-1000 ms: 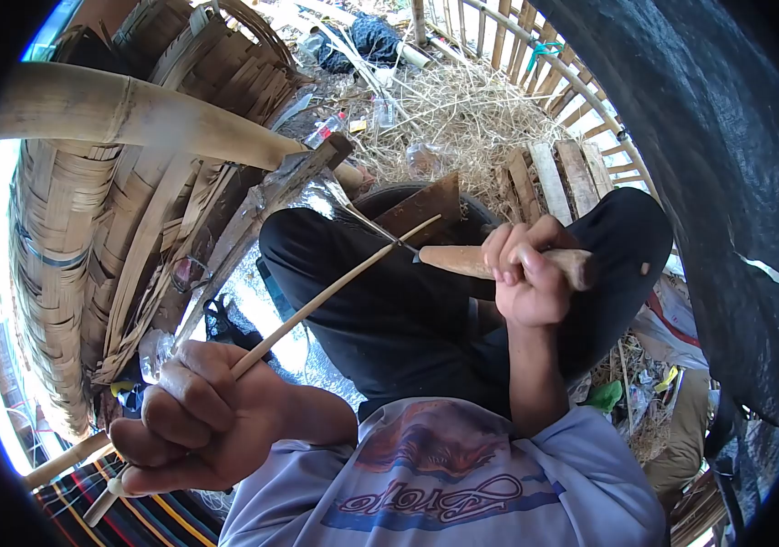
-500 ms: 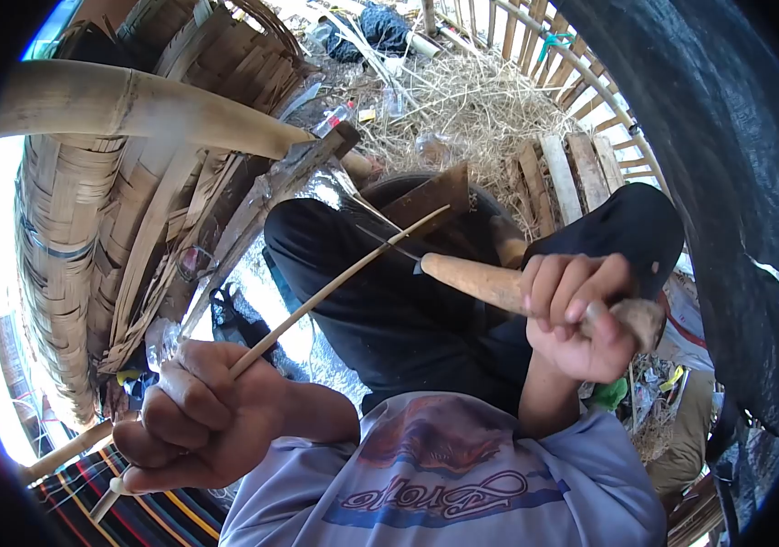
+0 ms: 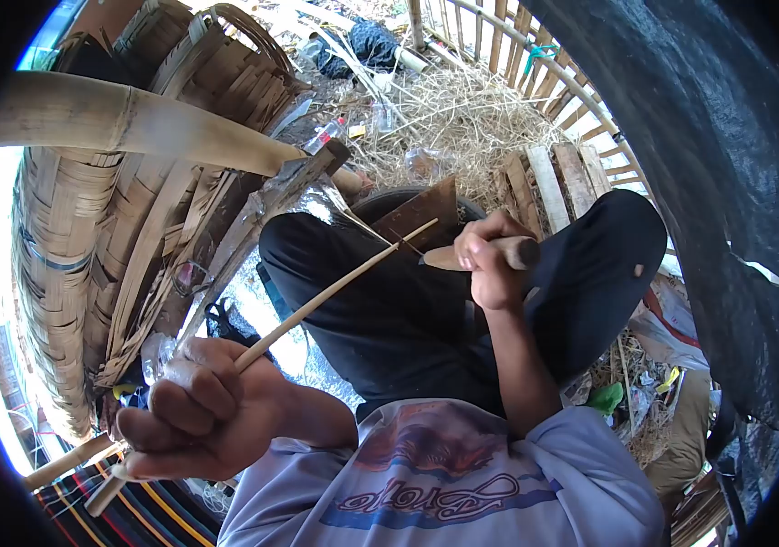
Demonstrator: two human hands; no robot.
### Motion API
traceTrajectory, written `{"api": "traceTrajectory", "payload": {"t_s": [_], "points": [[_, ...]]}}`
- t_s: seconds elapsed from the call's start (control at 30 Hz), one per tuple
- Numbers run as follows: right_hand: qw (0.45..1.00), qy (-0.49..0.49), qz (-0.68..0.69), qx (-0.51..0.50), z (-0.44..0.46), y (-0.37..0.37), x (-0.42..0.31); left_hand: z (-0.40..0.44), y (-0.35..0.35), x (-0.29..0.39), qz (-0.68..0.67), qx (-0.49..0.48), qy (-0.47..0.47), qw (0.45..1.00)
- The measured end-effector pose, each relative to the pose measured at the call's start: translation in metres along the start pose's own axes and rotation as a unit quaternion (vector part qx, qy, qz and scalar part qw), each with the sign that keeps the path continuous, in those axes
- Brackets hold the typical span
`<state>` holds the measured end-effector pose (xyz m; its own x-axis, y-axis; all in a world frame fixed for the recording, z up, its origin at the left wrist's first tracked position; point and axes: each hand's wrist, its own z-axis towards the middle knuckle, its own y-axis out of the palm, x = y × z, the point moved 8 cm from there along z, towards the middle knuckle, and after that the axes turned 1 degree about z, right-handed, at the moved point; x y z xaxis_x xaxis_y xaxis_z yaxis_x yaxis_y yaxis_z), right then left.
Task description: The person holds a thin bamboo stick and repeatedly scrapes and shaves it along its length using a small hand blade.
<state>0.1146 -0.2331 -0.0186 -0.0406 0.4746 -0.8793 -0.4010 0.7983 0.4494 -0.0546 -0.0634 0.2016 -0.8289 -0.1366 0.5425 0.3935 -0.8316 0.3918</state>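
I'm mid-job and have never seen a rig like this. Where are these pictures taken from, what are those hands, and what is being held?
There is no machine here: the hands are a person's own, bare. Every picture comes from one camera worn on the head, looking forward and down.

The left hand grips a long thin stick that slants up toward the middle. The right hand holds a tool by its wooden handle; its working end looks thin and dark near the stick, too small to make out well.

No table shows. The work is held above the dark trousers. Beyond the knees, straw and a plastic bottle lie on the ground, and woven panels stand at the left.
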Motion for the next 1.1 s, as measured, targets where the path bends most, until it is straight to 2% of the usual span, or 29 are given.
{"api": "traceTrajectory", "payload": {"t_s": [0.03,0.1,0.13,0.17,0.23,0.3,0.37,0.47,0.57,0.6,0.63,0.7,0.77,0.8,0.83,0.9,0.93,0.97,1.03,1.1], "points": [[1.0,-0.019,0.002,0.003,0.005,0.001,-0.007,0.001,-0.002,0.001,-0.005,0.012,0.005,1.0],[0.984,-0.011,0.175,-0.023,0.0,0.014,-0.042,0.002,-0.003,0.002,0.015,0.004,-0.009,1.0],[0.978,-0.021,0.205,-0.021,-0.006,0.019,-0.059,0.001,-0.003,0.002,0.014,0.001,-0.011,1.0],[0.982,-0.05,0.178,-0.038,-0.006,0.024,-0.072,0.003,-0.002,0.0,0.007,-0.003,-0.005,1.0],[0.993,-0.036,0.105,-0.029,-0.003,0.024,-0.044,0.003,0.002,-0.003,0.01,-0.002,0.002,1.0],[0.985,-0.02,-0.171,-0.027,0.003,0.013,0.0,0.002,0.004,-0.004,0.013,0.005,0.001,1.0],[0.99,0.015,-0.138,0.005,0.001,-0.002,0.015,0.005,0.006,-0.005,0.006,-0.005,0.003,1.0],[0.996,-0.04,0.063,-0.042,0.0,0.017,-0.036,0.005,0.007,-0.005,0.001,-0.01,-0.02,1.0],[0.993,-0.042,0.107,-0.034,-0.002,0.022,-0.034,0.005,0.009,-0.009,-0.008,-0.02,-0.013,1.0],[0.998,-0.024,-0.046,-0.036,-0.005,0.006,0.005,0.005,0.009,-0.01,-0.015,-0.017,-0.016,1.0],[0.981,-0.061,-0.18,-0.027,0.002,0.008,0.009,0.005,0.01,-0.011,-0.021,-0.014,-0.019,0.999],[0.988,-0.025,-0.152,0.016,0.007,-0.001,0.016,0.006,0.009,-0.008,-0.028,-0.017,-0.018,0.999],[0.998,-0.051,0.021,-0.02,0.004,0.001,-0.001,0.006,0.005,-0.009,-0.022,-0.01,-0.027,0.999],[0.99,-0.041,0.13,-0.023,0.003,0.011,-0.021,0.006,0.004,-0.008,-0.019,-0.006,-0.029,0.999],[0.982,-0.044,0.184,-0.02,0.001,0.015,-0.031,0.006,0.005,-0.009,-0.022,-0.006,-0.022,0.999],[0.991,-0.022,0.129,-0.003,0.001,0.011,-0.002,0.005,0.002,-0.009,-0.011,-0.002,-0.016,1.0],[1.0,0.002,-0.02,0.001,-0.003,-0.006,0.039,0.003,0.0,-0.008,0.004,0.001,-0.011,1.0],[0.996,0.022,-0.083,0.012,-0.001,-0.013,0.062,0.003,0.0,-0.007,0.018,0.004,-0.005,1.0],[0.991,-0.011,-0.128,0.032,0.008,-0.011,0.043,0.004,0.001,-0.005,0.006,-0.007,0.001,1.0],[0.996,-0.006,0.085,-0.011,0.007,0.003,0.016,0.004,0.001,-0.005,0.006,-0.008,-0.001,1.0]]}}
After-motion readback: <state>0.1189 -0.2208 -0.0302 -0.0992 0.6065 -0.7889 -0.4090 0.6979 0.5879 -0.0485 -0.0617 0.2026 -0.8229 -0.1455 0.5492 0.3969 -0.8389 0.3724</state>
